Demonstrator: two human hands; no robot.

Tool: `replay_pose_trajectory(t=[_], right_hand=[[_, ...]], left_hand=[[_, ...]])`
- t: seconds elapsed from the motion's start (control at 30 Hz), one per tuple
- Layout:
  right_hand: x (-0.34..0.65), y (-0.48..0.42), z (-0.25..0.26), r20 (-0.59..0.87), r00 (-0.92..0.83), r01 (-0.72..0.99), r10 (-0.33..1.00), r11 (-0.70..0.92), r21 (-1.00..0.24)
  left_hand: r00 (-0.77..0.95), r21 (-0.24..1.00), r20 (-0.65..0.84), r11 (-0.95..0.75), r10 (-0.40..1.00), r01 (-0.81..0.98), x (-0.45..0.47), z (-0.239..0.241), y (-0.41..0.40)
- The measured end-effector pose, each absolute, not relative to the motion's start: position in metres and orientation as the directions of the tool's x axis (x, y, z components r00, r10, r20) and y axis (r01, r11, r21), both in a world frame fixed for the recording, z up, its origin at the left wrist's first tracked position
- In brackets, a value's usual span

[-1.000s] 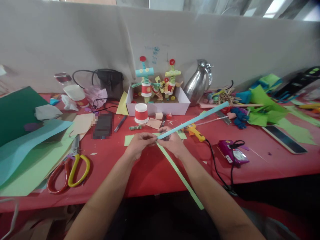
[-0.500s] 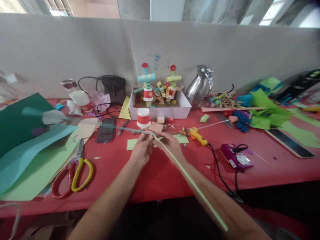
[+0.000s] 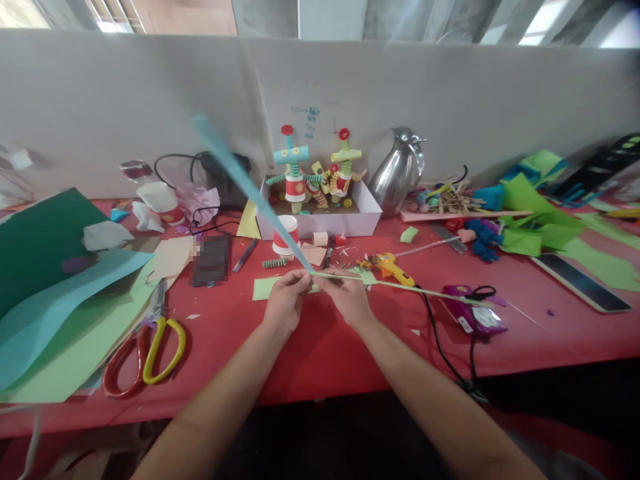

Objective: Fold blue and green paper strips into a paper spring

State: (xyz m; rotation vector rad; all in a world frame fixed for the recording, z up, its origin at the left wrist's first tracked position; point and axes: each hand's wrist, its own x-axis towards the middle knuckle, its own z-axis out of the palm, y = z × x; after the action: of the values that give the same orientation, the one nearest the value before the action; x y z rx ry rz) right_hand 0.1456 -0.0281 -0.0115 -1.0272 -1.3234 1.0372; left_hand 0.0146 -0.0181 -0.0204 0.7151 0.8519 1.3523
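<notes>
My left hand [image 3: 286, 301] and my right hand [image 3: 345, 298] meet over the red table [image 3: 310, 347], both pinched at the joined ends of two paper strips. A long blue paper strip [image 3: 245, 183] slants up and to the left from the pinch, blurred by motion. A thin light-green paper strip [image 3: 415, 288] runs out to the right, nearly level. A small green paper piece [image 3: 263, 289] lies just under my hands.
A white box [image 3: 320, 217] with paper robot figures stands behind, a red-and-white cup [image 3: 285, 240] in front of it. Scissors [image 3: 145, 347] and coloured sheets [image 3: 55, 300] lie left. A yellow glue gun [image 3: 393, 268], its cord, a purple device [image 3: 473, 310] and a metal jug [image 3: 395, 173] lie right.
The blue strip swung from pointing right, across to the left, and now points up-left. The green strip swung from hanging toward me round to the right. Both hands stayed pinched together.
</notes>
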Motion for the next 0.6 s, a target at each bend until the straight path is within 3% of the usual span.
replay_pose_trajectory(t=[0.13, 0.27, 0.4, 0.6], right_hand=[[0.147, -0.024, -0.019, 0.181, -0.001, -0.1, 0.983, 0.18, -0.979], [0.149, -0.023, -0.023, 0.139, 0.007, -0.121, 0.99, 0.139, -0.983], [0.145, -0.026, -0.022, 0.147, -0.017, -0.126, 0.989, 0.144, -0.982], [0.137, -0.028, -0.02, 0.077, -0.029, -0.196, 0.997, 0.07, -0.978]], left_hand=[[0.012, 0.861, -0.081, 0.076, 0.997, -0.503, 0.014, -0.019, -0.02], [0.072, 0.927, -0.064, 0.086, 0.995, -0.365, 0.009, -0.013, -0.023], [-0.035, 0.963, -0.016, 0.006, 0.999, -0.271, 0.008, -0.014, -0.021], [-0.156, 0.96, 0.001, -0.045, 0.988, -0.276, 0.011, -0.019, -0.018]])
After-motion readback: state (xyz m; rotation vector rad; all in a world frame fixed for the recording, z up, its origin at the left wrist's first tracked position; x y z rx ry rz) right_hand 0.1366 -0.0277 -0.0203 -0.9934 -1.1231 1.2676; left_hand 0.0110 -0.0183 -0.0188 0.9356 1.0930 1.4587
